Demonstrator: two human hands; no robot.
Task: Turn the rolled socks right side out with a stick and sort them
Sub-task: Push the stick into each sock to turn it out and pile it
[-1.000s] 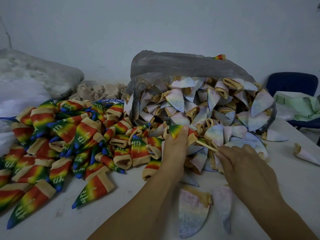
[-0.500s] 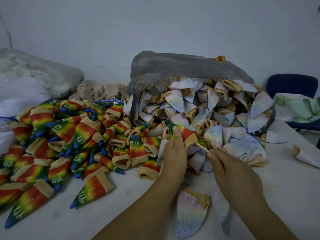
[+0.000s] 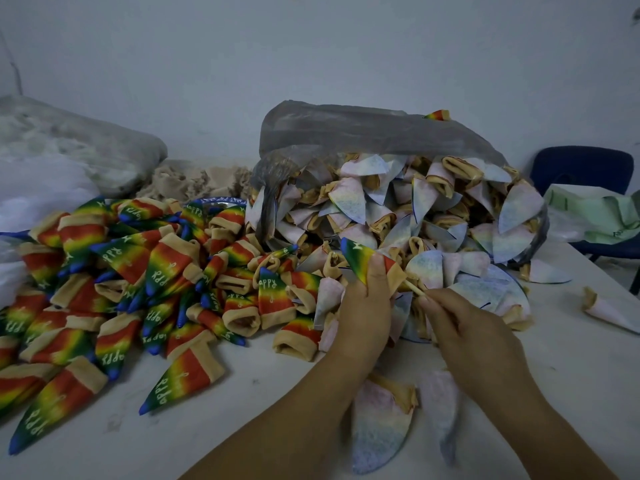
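At frame centre, the left hand [image 3: 362, 308] grips a rainbow sock [image 3: 360, 259] that looks fully turned. The right hand [image 3: 474, 336] pinches the stick [image 3: 414, 288] at its cuff. I'd pull the stick out straight, then drop the sock on the rainbow pile [image 3: 138, 271] at left.

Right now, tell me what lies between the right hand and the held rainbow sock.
A thin stick, pinched by the right hand, reaches the rainbow sock; head view.
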